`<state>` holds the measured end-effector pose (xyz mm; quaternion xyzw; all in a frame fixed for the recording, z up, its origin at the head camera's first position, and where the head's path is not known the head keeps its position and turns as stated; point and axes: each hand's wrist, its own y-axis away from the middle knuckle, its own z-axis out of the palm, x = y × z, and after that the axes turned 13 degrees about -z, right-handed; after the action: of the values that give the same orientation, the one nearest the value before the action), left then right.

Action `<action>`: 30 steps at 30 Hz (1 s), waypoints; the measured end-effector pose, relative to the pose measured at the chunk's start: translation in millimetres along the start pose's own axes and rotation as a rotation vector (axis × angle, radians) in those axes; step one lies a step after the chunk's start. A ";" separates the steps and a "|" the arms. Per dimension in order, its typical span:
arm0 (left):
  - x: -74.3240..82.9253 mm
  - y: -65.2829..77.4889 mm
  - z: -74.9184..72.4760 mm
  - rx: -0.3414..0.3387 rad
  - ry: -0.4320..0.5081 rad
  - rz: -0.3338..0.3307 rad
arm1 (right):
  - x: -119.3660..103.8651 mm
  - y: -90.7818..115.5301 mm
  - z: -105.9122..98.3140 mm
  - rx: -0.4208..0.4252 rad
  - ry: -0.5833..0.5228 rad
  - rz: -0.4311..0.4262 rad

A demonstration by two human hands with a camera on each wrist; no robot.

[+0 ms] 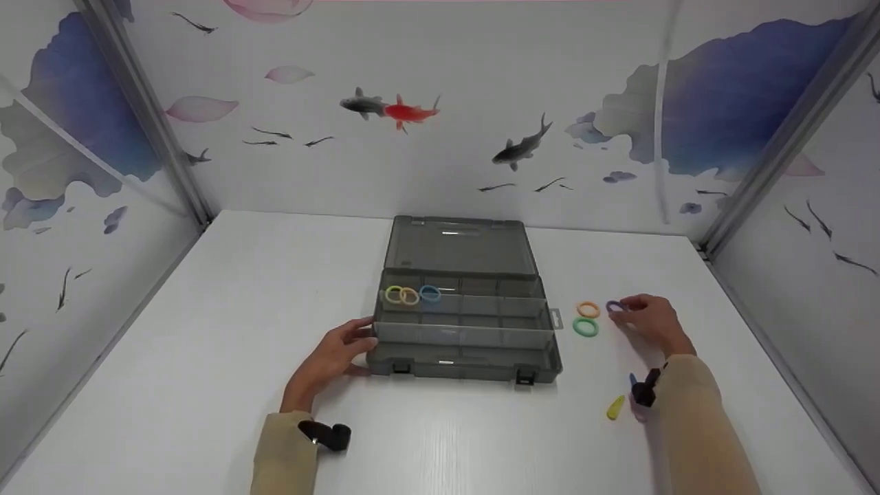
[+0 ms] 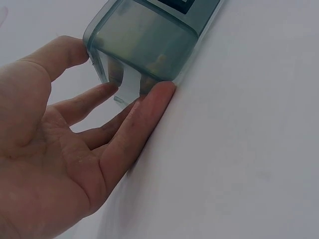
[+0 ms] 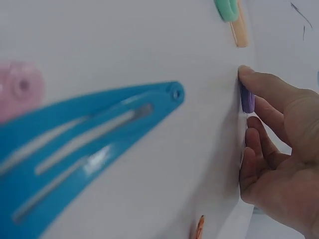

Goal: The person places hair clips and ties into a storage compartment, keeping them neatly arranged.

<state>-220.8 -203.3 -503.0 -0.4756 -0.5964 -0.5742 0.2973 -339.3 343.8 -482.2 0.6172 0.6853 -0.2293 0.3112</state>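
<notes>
A grey translucent compartment box point(image 1: 462, 355) lies with its lid point(image 1: 459, 246) swung back toward the rear wall. My left hand point(image 1: 338, 349) holds the box's left side near the front corner, thumb and fingers around the edge in the left wrist view. On the right, my right hand point(image 1: 653, 322) pinches a purple hair tie point(image 3: 247, 99) at the table surface between thumb and fingertips. Just left of it lie an orange hair tie point(image 1: 588, 309) and a green hair tie point(image 1: 586, 327). Yellow hair ties point(image 1: 394, 295) and a blue hair tie point(image 1: 430, 294) sit in a rear compartment.
Under the right wrist lie a yellow snap hair clip point(image 1: 615, 408), a blue snap hair clip point(image 3: 94, 134) and a pink one point(image 3: 20, 89). A tip of something orange point(image 3: 200, 228) shows in the right wrist view. Printed panels point(image 1: 440, 158) wall the white table point(image 1: 289, 261).
</notes>
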 end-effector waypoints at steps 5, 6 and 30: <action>0.8 -0.6 -0.5 -0.002 -0.006 -0.002 | -1.0 -1.3 1.5 0.011 -0.011 0.047; 1.0 -0.6 -0.6 -0.003 -0.006 0.000 | -1.4 -1.6 1.5 0.007 -0.017 0.058; 0.0 1.4 0.3 -0.002 -0.005 0.021 | -89.2 -22.5 -27.7 0.074 0.020 -0.180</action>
<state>-219.5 -203.3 -502.4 -0.4836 -0.5915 -0.5705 0.3012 -361.5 297.4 -401.1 0.5664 0.7322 -0.2753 0.2597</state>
